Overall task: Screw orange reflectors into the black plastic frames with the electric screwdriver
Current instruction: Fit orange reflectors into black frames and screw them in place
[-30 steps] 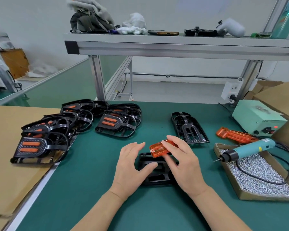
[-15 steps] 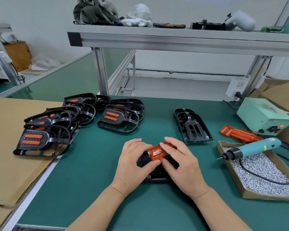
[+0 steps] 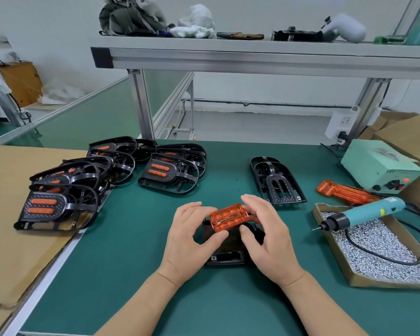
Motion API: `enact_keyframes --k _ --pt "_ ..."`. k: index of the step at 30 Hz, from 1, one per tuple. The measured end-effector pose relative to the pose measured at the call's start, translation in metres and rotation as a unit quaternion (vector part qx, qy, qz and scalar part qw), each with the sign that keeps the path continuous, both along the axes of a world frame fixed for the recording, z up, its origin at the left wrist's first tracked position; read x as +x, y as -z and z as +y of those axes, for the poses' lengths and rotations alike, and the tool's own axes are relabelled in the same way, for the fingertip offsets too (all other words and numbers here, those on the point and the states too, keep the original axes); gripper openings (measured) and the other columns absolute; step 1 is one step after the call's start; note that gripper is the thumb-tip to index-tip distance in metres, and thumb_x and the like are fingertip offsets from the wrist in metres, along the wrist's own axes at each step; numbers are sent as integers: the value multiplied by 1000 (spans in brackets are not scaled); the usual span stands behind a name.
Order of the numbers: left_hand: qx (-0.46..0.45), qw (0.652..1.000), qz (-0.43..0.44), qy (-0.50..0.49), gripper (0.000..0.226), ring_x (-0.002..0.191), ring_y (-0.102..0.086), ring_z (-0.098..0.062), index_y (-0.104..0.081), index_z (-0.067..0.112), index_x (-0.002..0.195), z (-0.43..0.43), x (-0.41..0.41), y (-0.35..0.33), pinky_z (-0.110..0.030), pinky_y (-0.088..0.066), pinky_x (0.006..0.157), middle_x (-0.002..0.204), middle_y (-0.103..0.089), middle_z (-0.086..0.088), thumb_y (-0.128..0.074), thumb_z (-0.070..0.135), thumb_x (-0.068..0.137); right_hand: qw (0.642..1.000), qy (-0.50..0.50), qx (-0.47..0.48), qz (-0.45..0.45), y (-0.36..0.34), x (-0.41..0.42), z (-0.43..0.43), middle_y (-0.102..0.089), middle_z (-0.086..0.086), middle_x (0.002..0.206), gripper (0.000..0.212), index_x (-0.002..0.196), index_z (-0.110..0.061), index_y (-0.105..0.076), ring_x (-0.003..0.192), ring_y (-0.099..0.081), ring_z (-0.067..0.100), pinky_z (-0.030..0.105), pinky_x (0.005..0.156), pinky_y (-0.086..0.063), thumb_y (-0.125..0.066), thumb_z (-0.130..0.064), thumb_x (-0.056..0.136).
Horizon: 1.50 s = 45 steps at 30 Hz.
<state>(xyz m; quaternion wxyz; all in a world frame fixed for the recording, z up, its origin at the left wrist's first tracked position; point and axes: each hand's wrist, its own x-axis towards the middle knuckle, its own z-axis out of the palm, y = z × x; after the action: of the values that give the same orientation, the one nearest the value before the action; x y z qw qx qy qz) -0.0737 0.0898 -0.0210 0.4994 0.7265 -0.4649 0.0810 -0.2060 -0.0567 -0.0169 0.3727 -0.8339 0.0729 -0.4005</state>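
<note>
Left hand [image 3: 187, 236] has come off the black frame [image 3: 224, 257] — now pinches the orange reflector [image 3: 229, 217].

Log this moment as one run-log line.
left hand: holds orange reflector | right hand: holds it too | black frame: beneath reflector | electric screwdriver: resting on screw tray

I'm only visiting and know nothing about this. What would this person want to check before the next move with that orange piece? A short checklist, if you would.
1. Orange reflector gripped by left hand and right hand: ok.
2. Black frame lying beneath it: ok.
3. Reflector seated in the frame: not ok, it is held raised above it.
4. Electric screwdriver lying ready on the screw tray at the right: ok.
5. Screws in stock: ok, plenty.
6. Screw holes lined up: cannot tell, the hands hide them.
</note>
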Motion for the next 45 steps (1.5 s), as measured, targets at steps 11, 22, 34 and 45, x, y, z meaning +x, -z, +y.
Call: enact_keyframes --k 11,22,34,45 --pt "40 999 7 15 48 129 -44 -11 -64 25 125 0 -1 -1 -12 -29 108 119 -60 22 -64 47 83 986 -49 161 -6 -5 -6 -3 -72 -4 108 27 113 -16 -67 102 -69 20 25 90 -54 -59 -4 90" --pt "-20 993 111 -31 38 121 -51 -7 -62 29 126 2 6 2 -15 -34 106 117 -64 12 -64 18 90 987 83 106 82 -7 1 -17 -73 -17 86 24 86 -31 -73 82 -70 8 22 78 -56 -76 -7 85" --pt "18 985 157 -67 24 110 -54 -3 -68 26 73 2 13 2 -3 -31 90 102 -66 15 -74 4 81 974 67 -55 210 -11 2 -7 -68 -21 77 4 87 -32 -70 87 -52 5 25 86 -32 -73 -31 89" --pt "109 986 123 -29 28 118 -41 6 -69 29 65 -4 15 9 0 -23 93 109 -60 19 -72 4 75 952 102 -108 269 -11 8 -10 -56 -15 81 4 81 -33 -73 92 -41 12 33 85 -29 -72 -33 85"
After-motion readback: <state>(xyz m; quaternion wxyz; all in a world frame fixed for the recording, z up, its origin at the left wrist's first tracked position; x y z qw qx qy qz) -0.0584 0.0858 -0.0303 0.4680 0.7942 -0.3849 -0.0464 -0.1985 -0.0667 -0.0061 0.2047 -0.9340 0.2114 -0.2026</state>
